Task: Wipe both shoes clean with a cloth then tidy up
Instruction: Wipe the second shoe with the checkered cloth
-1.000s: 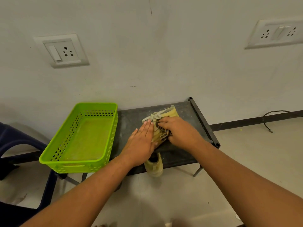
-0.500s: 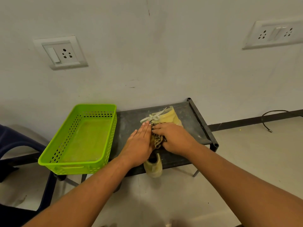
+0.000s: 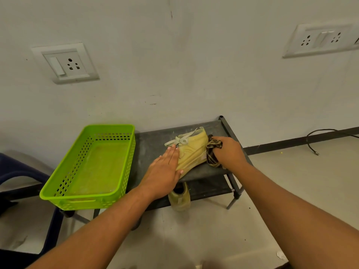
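Since half a second ago, the right hand (image 3: 229,152), gripping a bunched dark patterned cloth (image 3: 212,154), has slid from the top of the yellow shoe (image 3: 193,150) to its right edge. The left hand (image 3: 165,171) presses flat on this pale, grey-laced shoe, which lies on the black worktop (image 3: 151,144).

The upper shoe (image 3: 194,149) is yellow with pale laces. It lies on its side at centre frame on the top of the dark rack (image 3: 151,144), laces toward the upper left. The lower shoe (image 3: 180,200), also yellow, sits just below on the lower tier, opening upward, partly hidden. The cloth (image 3: 212,152) is dark, brown-and-tan patterned and bunched. It touches the right end of the upper shoe and is gripped in the right hand (image 3: 229,153).
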